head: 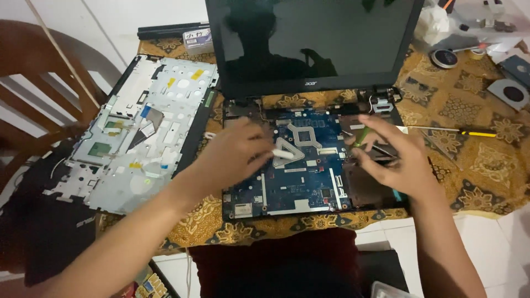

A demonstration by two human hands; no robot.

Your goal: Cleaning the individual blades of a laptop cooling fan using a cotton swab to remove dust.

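While the blue rectangular laptop motherboard (298, 165) lies exposed below the dark screen (309, 38), the left hand (234, 154) pinches a small white tube (284, 155) over it; the right hand (395, 157) grips a green-handled tool (361, 135) at its right edge, apparently mid-repair, calling for steady aim.

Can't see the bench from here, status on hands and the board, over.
Left hand on blue motherboard, pinching a small white piece. Right hand at board's right edge with a green tool. Yellow screwdriver lies apart, right.
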